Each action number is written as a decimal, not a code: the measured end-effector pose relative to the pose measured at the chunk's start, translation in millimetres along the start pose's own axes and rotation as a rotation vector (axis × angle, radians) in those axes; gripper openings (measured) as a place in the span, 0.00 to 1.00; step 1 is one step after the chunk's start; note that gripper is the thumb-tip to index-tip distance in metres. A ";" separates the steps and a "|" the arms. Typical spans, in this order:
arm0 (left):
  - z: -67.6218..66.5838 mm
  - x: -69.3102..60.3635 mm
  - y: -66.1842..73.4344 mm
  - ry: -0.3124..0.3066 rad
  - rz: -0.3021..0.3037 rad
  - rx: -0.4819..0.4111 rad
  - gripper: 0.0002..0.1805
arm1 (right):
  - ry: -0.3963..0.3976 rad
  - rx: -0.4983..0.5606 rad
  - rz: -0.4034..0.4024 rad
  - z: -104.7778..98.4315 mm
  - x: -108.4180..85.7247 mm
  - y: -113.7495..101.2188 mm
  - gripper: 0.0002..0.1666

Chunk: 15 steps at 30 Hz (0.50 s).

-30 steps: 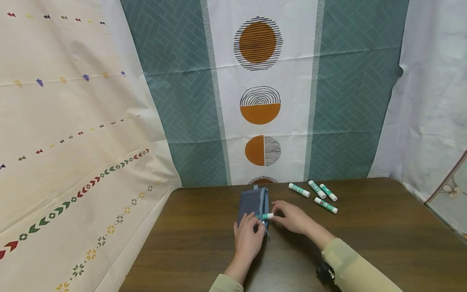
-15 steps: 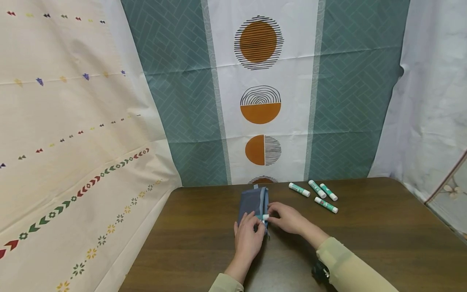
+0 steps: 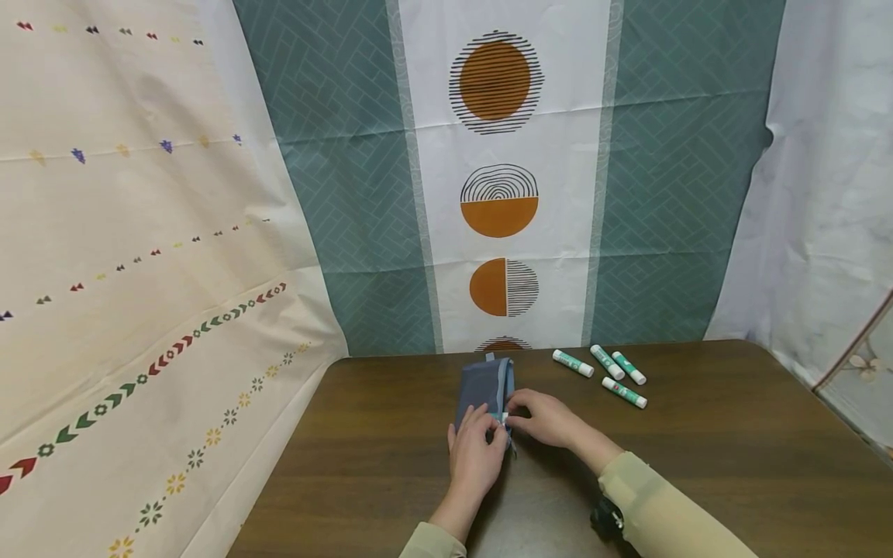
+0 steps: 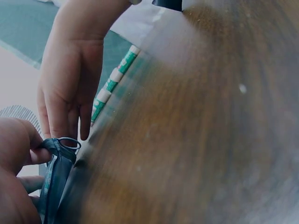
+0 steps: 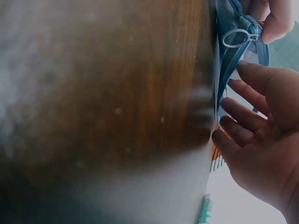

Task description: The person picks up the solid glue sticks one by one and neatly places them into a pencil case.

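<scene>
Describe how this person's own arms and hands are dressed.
The right sleeve is long, plain and pale yellow-green; only the cuff end of the matching left sleeve shows. Both end short of the wrist. The left grip and right grip are bare hands, no gloves. A small black device shows beside the right cuff.

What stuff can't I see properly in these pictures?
Inside the zippered pouch: head view; its front and the left hand hide it.
Most of the glue stick at its opening: head view; the pouch hides it.
Whether the right hand pinches it: head view; too small to tell.
Words on the four loose glue sticks: head view; too small to read.
One loose stick: right wrist view; cut off by the bottom edge.
</scene>
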<state>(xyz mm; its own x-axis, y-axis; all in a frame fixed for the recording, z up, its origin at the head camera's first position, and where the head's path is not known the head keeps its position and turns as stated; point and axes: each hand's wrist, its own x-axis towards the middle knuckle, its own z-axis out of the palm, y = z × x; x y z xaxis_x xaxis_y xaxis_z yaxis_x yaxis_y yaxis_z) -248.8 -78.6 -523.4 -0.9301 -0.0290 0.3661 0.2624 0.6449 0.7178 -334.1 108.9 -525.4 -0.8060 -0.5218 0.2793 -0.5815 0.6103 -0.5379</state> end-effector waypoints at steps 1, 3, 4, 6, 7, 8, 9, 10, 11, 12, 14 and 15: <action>0.1 0.0 0.1 0.000 0.000 -0.001 0.13 | 0.000 -0.004 -0.011 1.9 0.6 3.6 0.12; 0.2 -0.1 0.1 0.007 0.008 0.002 0.14 | -0.009 0.000 -0.015 5.6 2.8 10.1 0.13; 0.3 -0.1 0.3 0.010 0.010 0.004 0.14 | -0.015 0.010 -0.010 7.3 4.3 13.1 0.13; 0.4 0.0 0.5 0.015 0.011 0.005 0.14 | -0.029 0.014 0.009 9.2 7.5 16.1 0.13; 0.3 0.0 0.6 0.019 0.013 0.007 0.14 | -0.037 0.029 0.029 6.3 7.2 11.3 0.13; 0.5 0.1 0.5 0.022 0.016 0.008 0.14 | -0.035 0.025 0.027 8.8 8.8 15.4 0.13; 0.3 0.2 0.6 0.022 0.014 0.007 0.14 | -0.036 0.016 0.022 11.5 10.1 19.7 0.13; 0.3 0.2 0.6 0.021 0.013 0.007 0.14 | -0.033 0.012 0.024 14.2 11.1 23.5 0.13; 0.2 0.1 0.5 0.022 0.012 0.007 0.14 | -0.027 -0.002 0.021 16.8 11.9 27.4 0.13; -0.2 0.0 0.7 0.023 0.014 0.011 0.14 | -0.031 0.009 0.033 16.8 12.1 27.0 0.14; -0.4 0.0 0.7 0.024 0.014 0.014 0.14 | -0.023 -0.008 0.034 21.0 13.6 32.4 0.14; -0.8 0.0 0.9 0.025 0.014 0.015 0.14 | -0.028 -0.002 0.042 20.4 14.1 30.5 0.14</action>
<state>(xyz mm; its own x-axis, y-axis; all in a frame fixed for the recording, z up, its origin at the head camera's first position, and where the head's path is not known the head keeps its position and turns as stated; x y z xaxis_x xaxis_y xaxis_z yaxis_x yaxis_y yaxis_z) -248.3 -78.5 -522.3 -0.9195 -0.0389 0.3912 0.2715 0.6568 0.7035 -360.9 108.0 -554.0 -0.8264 -0.5120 0.2342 -0.5474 0.6330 -0.5474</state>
